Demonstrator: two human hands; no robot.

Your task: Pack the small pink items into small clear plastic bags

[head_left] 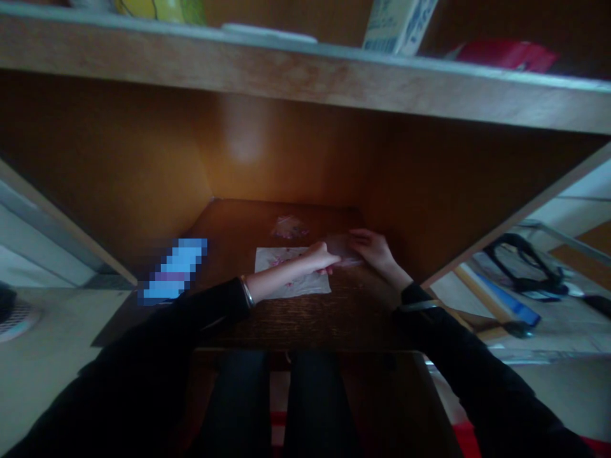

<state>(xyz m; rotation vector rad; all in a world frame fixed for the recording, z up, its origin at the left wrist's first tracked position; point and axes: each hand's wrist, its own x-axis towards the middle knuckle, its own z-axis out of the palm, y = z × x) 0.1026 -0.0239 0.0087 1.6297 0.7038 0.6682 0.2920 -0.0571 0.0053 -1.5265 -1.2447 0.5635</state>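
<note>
My left hand [317, 257] is closed, its thumb and fingers pinching the edge of a clear plastic bag [351, 261]. On the far side of that bag is my right hand [375, 249], fingers bent around it; blur hides its exact grip. Under my left forearm lies a creased white paper sheet [305, 285] with small reddish pieces scattered on it, partly covered by the arm. Just behind the sheet rests a small see-through packet [289, 227] with pinkish bits, too blurred to make out.
The dark wooden desk [286, 324] is boxed in by wooden side and back panels. A lit phone [174, 270] lies at the left. Overhead, a shelf [286, 83] holds a carton [398, 25] and a red packet [508, 56]. At right sits a black-framed object [525, 267].
</note>
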